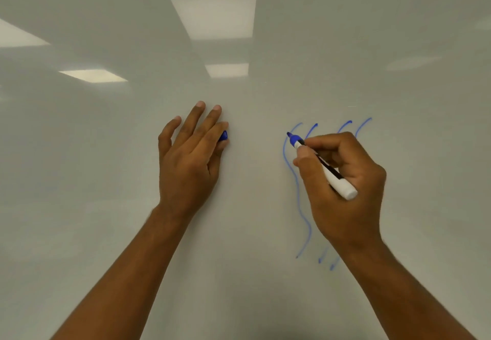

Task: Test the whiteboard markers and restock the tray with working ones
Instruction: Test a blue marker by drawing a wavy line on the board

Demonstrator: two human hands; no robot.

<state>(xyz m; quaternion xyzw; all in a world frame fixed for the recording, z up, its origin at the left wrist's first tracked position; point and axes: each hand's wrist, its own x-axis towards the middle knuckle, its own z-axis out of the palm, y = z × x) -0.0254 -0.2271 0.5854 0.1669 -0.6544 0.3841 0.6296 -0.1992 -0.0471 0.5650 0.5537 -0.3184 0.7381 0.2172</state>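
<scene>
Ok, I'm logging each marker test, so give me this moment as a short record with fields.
surface: whiteboard
right hand: grips blue marker, tip at the whiteboard
left hand: pinches blue cap, other fingers straight
marks: wavy blue lines, clearly visible
tray: not in view

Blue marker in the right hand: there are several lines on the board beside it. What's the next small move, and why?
Probably the right hand should lift the blue marker off the whiteboard and recap it: its blue strokes look solid, so it seems to work, and the left hand pinches the blue cap nearby.
</scene>
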